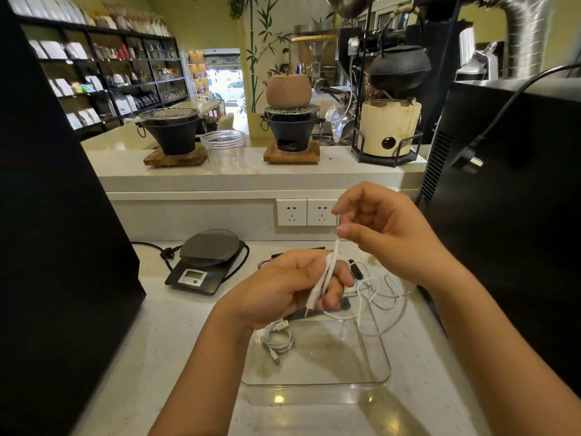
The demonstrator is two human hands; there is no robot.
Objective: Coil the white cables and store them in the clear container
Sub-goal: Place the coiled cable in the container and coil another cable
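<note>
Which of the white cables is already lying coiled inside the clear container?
The coiled cable in the container's far-left corner; the other is held by both hands, its rest loose.

Cable [323,280] in left hand [289,286] was white, as was coiled cable [278,336] in clear container [314,383] and loose tangle [382,294] beside it. Surface [188,335] was pale speckled off-white. Scale [204,262] was black with grey display. Wall sockets [306,212] were white. Two stoves [171,133] were black on brown wooden boards [176,158]. Clay pot [288,89] was tan; kettle [399,66] was black with dotted texture. Wall [251,58] bore green bamboo pattern.
</note>
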